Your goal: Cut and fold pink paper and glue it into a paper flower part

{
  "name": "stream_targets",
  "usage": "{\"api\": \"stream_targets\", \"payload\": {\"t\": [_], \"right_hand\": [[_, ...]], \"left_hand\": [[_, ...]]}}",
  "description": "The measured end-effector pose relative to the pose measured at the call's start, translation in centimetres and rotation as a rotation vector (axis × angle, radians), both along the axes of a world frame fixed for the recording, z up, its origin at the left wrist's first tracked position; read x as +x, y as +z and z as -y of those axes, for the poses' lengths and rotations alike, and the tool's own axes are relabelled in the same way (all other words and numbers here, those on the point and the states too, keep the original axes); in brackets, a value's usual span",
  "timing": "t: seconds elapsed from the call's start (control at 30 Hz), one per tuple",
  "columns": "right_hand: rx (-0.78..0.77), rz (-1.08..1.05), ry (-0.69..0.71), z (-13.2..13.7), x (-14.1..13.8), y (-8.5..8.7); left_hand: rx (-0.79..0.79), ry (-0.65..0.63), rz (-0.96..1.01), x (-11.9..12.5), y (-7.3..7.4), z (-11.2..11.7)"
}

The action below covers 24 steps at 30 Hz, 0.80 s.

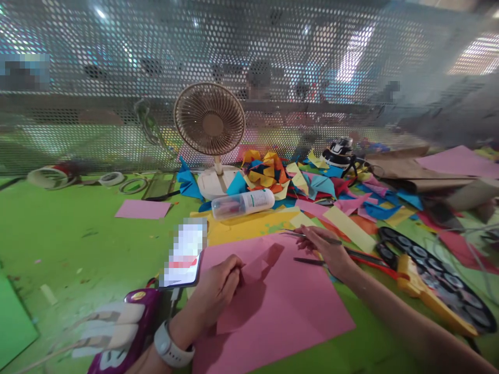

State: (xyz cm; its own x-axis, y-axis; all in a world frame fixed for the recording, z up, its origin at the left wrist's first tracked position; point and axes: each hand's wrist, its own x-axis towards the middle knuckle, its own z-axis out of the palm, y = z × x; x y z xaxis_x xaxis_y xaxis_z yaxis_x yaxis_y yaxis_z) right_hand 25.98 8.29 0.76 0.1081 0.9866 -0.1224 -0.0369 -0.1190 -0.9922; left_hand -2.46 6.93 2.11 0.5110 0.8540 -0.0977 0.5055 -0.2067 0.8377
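My left hand (224,283), with a white watch on the wrist, is closed in a pinch on a small folded piece of pink paper (256,267). That piece stands partly raised over a large pink sheet (296,306) and casts a shadow on it. Above the sheet's right side, my right hand (322,245) is closed around thin metal tweezers (290,232), whose tips point left toward the folded paper. Under the right hand lies a dark pointed blade (307,261); red-and-black handles (370,258) show on the other side of the wrist.
A phone (185,254) lies left of the sheet, near a purple power strip (132,322) with plugs. Behind are a clear bottle (244,203), a fan (210,122) and a heap of folded coloured papers (273,174). A yellow glue gun (424,296) lies right, beside a black tray (440,270).
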Motion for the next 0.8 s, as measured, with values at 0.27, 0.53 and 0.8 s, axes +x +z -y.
{"api": "stream_targets", "payload": {"t": [0.27, 0.53, 0.8], "right_hand": [[-0.025, -0.041, -0.041, 0.1, -0.4, -0.9], [-0.008, -0.031, -0.066, -0.4, -0.6, -1.4], [-0.015, -0.033, -0.076, -0.8, -0.7, -1.8]], "left_hand": [[-0.02, 0.003, -0.007, 0.1, 0.6, -0.1], [-0.04, 0.003, -0.006, 0.1, 0.7, -0.2], [-0.045, 0.005, -0.01, 0.1, 0.6, -0.1]]}}
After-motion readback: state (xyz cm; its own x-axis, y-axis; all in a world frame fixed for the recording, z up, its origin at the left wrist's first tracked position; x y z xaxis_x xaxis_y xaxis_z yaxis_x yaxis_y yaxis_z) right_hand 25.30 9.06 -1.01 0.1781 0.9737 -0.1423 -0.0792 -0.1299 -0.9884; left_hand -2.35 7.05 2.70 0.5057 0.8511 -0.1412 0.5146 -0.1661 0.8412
